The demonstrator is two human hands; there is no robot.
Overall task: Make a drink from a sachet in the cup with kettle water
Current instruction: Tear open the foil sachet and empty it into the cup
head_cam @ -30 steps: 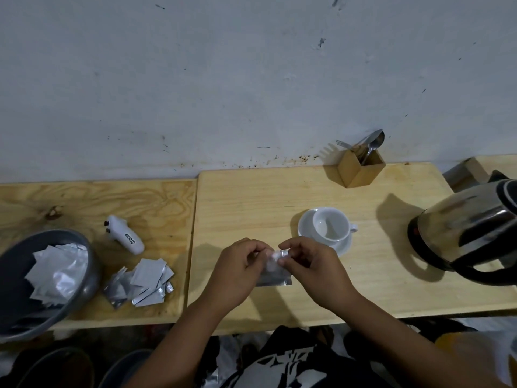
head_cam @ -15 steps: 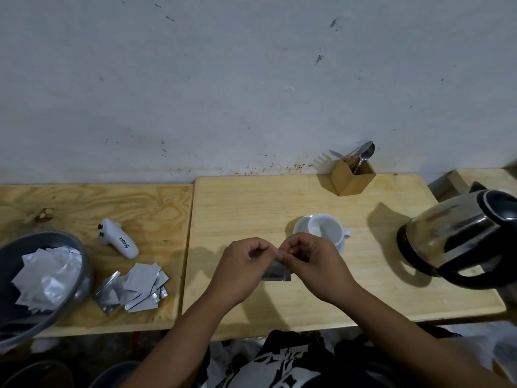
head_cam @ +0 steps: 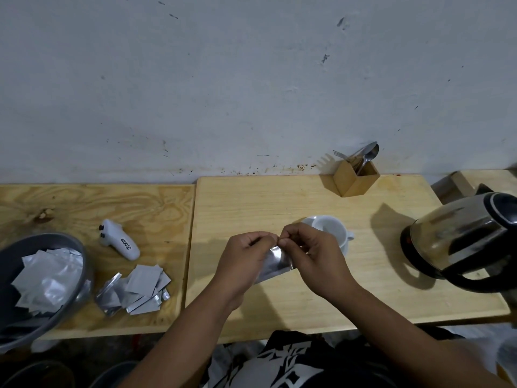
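While both the left hand [head_cam: 242,263] and right hand [head_cam: 316,256] pinch a silver sachet [head_cam: 275,263], no print is readable on it.

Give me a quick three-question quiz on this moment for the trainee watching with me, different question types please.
1. True or false: both hands, the left hand and the right hand, pinch the top edge of one foil sachet.
2. Multiple choice: the white cup is A) full of water, B) empty on its saucer, C) lying on its side.
3. Fill in: the spoons stand in a small wooden ____ by the wall.

Key: 1 true. 2 B. 3 box.
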